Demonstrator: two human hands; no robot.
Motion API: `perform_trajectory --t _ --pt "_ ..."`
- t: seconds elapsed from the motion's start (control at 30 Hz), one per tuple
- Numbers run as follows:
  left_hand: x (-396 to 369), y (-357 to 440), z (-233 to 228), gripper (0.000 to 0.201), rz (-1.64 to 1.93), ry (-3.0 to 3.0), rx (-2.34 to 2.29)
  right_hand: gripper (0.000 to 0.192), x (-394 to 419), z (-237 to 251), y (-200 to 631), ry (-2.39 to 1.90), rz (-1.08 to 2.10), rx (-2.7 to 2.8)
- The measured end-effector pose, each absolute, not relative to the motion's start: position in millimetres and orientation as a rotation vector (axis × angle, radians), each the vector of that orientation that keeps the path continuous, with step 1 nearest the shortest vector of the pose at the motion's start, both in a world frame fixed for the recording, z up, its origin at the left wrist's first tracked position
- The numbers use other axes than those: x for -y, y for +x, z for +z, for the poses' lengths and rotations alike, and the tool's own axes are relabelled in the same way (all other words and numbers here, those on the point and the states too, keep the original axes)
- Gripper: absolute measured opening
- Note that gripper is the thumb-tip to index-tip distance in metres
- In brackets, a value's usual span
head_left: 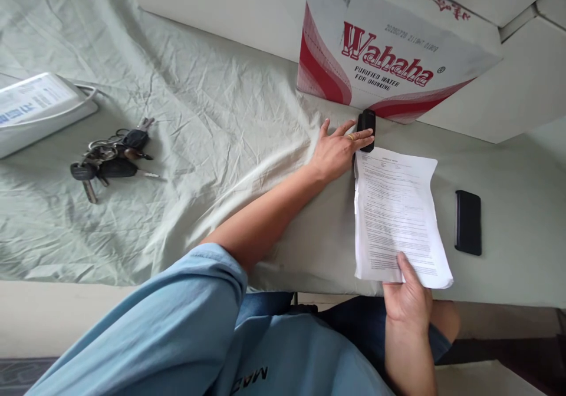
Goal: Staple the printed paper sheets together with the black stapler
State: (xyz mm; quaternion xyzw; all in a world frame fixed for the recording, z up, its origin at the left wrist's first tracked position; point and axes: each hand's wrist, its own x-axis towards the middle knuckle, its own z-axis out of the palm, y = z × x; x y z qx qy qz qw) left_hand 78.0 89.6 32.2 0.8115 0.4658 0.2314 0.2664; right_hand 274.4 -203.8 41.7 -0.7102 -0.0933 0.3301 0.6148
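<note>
A stack of printed papers (395, 213) lies at the table's front edge. My right hand (409, 296) grips its lower edge, thumb on top and the fingers hidden underneath. At the stack's upper left corner is a black stapler (368, 126), partly covered by fingers. My left hand (338, 148), with a ring on one finger, reaches over to it with fingers spread and the fingertips laid across its top. Whether the paper corner sits in the stapler's jaws is hidden.
A red and white water carton (384, 54) stands behind the stapler against white cabinets. A black phone (467, 222) lies right of the papers. To the left are a bunch of keys (112, 157) and a white box-like object (39, 110) on the wrinkled green cloth (212, 101).
</note>
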Motion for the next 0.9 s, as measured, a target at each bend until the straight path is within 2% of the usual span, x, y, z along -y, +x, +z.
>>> perform_trajectory --t 0.13,0.33,0.37,0.47,0.5,0.57,0.6,0.73,0.9 --pt "-90 78 32 0.093 0.592 2.192 -1.257 0.093 205 43 272 -1.66 0.814 0.241" --pt "-117 72 -7 0.096 0.981 2.007 -0.999 0.105 238 45 272 -1.68 0.758 0.251" --pt "-121 71 -11 0.087 1.091 1.906 -1.029 0.105 244 45 274 -1.684 0.734 0.274" --pt "-122 70 -6 0.03 1.271 1.56 -1.063 0.103 249 42 282 -1.678 0.654 0.36" --pt "-119 69 1 0.039 1.262 1.449 -1.025 0.103 245 40 285 -1.672 0.635 0.38" --pt "-110 67 17 0.07 1.144 1.254 -0.866 0.102 230 38 291 -1.65 0.607 0.42" --pt "-105 67 24 0.077 1.097 1.191 -0.799 0.1 219 37 294 -1.637 0.601 0.452" --pt "-96 64 35 0.076 1.008 1.126 -0.642 0.088 169 37 301 -1.574 0.52 0.697" --pt "-111 64 16 0.076 1.119 1.121 -0.802 0.077 120 36 321 -1.513 0.458 0.798"
